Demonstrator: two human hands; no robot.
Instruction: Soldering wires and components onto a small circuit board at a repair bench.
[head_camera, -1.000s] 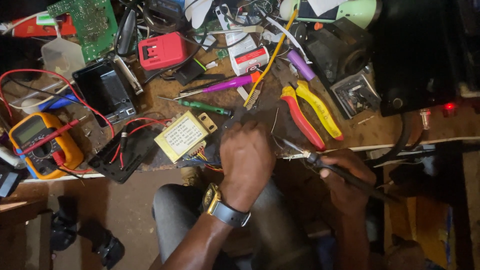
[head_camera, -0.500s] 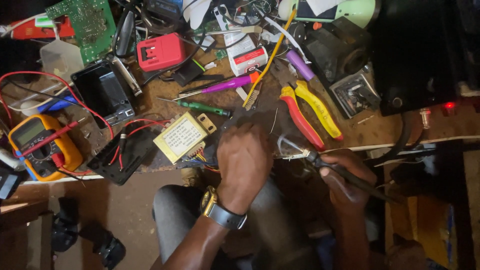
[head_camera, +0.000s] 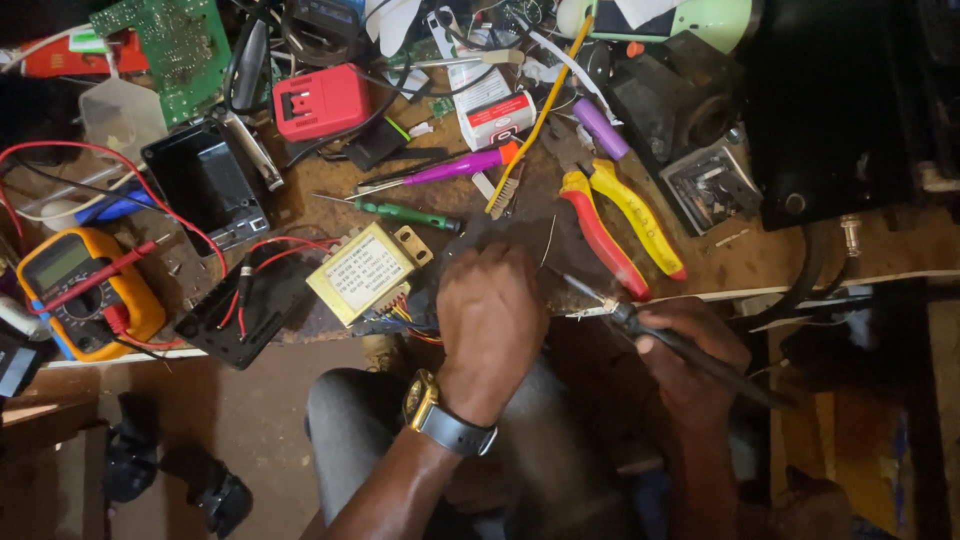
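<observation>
Gripping a black-handled soldering iron (head_camera: 690, 350), the right hand (head_camera: 690, 360) aims its tip at the workbench (head_camera: 880, 250) edge. Left hand (head_camera: 492, 315) is curled knuckles-up beside a yellow transformer (head_camera: 362, 272); what it pinches cannot be told.

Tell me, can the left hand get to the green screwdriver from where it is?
Probably yes. The left hand rests on the bench just below the green screwdriver, which lies in the open with nothing on top of it. Only the small yellow transformer sits off to one side.
</observation>
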